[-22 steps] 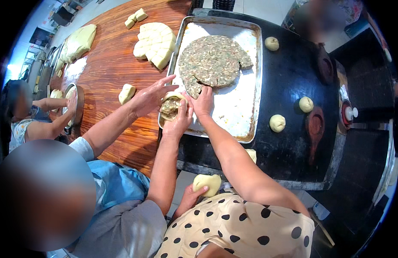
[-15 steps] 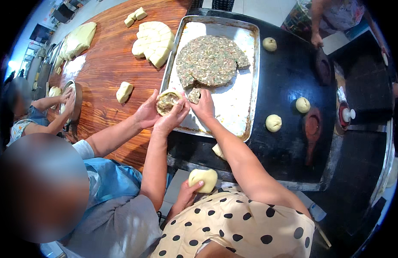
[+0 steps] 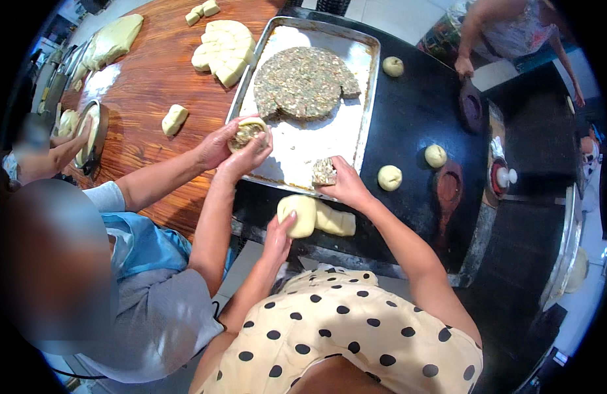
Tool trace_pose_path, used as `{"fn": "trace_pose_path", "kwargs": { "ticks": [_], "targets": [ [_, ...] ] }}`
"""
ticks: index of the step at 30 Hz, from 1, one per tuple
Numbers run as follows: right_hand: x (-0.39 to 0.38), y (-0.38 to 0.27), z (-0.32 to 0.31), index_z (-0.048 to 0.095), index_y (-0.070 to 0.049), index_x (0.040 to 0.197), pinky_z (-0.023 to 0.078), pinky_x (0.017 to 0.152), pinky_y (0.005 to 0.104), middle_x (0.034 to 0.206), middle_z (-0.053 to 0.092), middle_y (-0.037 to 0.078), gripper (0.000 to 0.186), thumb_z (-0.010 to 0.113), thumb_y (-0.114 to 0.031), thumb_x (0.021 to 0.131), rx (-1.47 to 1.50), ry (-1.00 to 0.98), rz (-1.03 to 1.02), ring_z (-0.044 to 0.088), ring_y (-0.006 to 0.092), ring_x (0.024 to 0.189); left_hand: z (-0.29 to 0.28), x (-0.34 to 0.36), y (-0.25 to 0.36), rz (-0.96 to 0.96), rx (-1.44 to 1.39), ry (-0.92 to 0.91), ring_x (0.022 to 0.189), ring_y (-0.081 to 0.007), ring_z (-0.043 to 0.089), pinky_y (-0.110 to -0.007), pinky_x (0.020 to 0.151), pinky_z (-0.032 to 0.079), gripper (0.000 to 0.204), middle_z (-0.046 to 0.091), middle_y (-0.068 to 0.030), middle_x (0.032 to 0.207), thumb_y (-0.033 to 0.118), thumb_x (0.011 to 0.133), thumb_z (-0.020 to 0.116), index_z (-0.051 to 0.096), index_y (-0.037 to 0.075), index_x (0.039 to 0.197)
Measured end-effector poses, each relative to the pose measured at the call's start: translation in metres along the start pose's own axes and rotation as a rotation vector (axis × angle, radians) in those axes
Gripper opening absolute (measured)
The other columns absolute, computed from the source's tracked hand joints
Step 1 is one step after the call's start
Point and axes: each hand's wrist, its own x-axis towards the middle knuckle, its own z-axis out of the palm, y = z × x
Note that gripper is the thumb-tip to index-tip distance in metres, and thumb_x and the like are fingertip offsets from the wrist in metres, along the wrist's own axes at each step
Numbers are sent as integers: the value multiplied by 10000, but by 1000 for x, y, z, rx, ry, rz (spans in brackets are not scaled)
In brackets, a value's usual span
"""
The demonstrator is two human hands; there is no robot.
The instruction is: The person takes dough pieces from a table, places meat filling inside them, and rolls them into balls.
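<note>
My left hand (image 3: 278,236) holds a flattened round of pale dough (image 3: 298,215), thumb on top, over the dark tabletop's near edge. My right hand (image 3: 350,186) grips a chunk of chopped, speckled filling (image 3: 324,172) above the near right corner of a metal tray (image 3: 368,121). On that tray lies a thick disc of the same filling (image 3: 300,82), with pieces cut out of its near side. Another piece of dough (image 3: 336,221) rests right beside the round in my left hand. A co-worker's hands (image 3: 241,154) at my left cup a dough wrapper (image 3: 254,123) with filling inside.
Dough balls (image 3: 390,178) and a wooden mould (image 3: 450,190) lie on the dark table (image 3: 408,236) to the right. Cut dough (image 3: 224,52) and a single lump (image 3: 174,120) sit on the wooden table. At the far right another person holds a second mould (image 3: 471,105).
My right hand has drawn the filling chunk away from the disc, toward me and to the right. My left hand has raised the dough round from beside my body to the table's edge.
</note>
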Motion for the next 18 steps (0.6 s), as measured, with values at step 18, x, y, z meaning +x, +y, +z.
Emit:
{"fn": "trace_pose_path", "kwargs": {
  "ticks": [18],
  "targets": [
    [8, -50, -8, 542, -6, 1020, 471, 829, 444, 980, 565, 170, 404, 731, -42, 665, -526, -195, -300, 560, 364, 963, 45, 33, 40, 64, -310, -203, 1199, -179, 548, -366, 1011, 456, 465, 545, -81, 1313, 271, 990, 582, 450, 25, 1362]
  ]
}}
